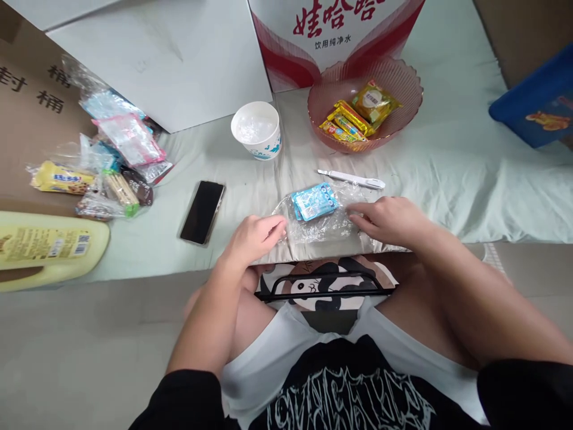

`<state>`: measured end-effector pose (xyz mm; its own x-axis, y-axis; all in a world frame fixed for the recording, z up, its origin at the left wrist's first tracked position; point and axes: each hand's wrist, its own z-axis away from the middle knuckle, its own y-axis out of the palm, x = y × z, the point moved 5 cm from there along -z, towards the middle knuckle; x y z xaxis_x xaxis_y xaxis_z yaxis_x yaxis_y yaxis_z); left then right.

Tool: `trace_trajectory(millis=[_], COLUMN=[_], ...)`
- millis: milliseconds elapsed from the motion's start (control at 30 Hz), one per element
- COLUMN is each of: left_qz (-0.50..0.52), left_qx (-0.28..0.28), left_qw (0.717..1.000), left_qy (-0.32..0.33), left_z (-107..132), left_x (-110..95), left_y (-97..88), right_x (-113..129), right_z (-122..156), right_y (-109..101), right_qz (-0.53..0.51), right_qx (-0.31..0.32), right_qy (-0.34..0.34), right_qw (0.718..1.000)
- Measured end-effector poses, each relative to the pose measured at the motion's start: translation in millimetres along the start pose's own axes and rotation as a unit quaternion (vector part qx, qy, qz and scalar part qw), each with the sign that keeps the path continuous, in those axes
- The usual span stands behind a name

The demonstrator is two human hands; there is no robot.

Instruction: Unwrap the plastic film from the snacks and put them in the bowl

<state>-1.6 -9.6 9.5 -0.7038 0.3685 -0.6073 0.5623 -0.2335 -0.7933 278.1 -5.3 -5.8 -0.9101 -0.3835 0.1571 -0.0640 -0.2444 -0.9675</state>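
A small stack of blue printed packets (314, 202) lies on a spread sheet of clear plastic wrap (313, 232) near the table's front edge. My left hand (257, 237) is closed at the wrap's left edge, thumb and forefinger pinching it. At the right edge, my right hand (388, 221) has its thumb and forefinger closed on the wrap. Just beyond the packets lies a slim white-handled craft knife (351, 178). A white paper cup (258, 146) with crumpled clear plastic inside stands behind, to the left.
A pink ribbed bowl (322, 95) holds several yellow snack packets (373, 103). A black phone (203, 212) lies left, near piled wrapped snacks (128, 140) and a yellow jug (96, 236). White boxes (179, 60) stand behind; a blue object (532, 101) is at far right.
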Motion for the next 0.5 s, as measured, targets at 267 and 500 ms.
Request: trace_trajectory(millis=[267, 500], left_qz=[-0.089, -0.116], left_qx=[-0.011, -0.011], left_qw=[0.996, 0.991], left_qy=[0.027, 0.072], left_z=[-9.4, -15.4], left_x=[-2.9, 1.6], left_y=[1.1, 13.6], right_x=[3.9, 24.1], right_z=[-1.6, -1.3], right_y=[-10.2, -23.9], right_qz=[-0.074, -0.146], right_qx=[-0.119, -0.213], right_qy=[0.048, -0.051], right_qw=[0.989, 0.965])
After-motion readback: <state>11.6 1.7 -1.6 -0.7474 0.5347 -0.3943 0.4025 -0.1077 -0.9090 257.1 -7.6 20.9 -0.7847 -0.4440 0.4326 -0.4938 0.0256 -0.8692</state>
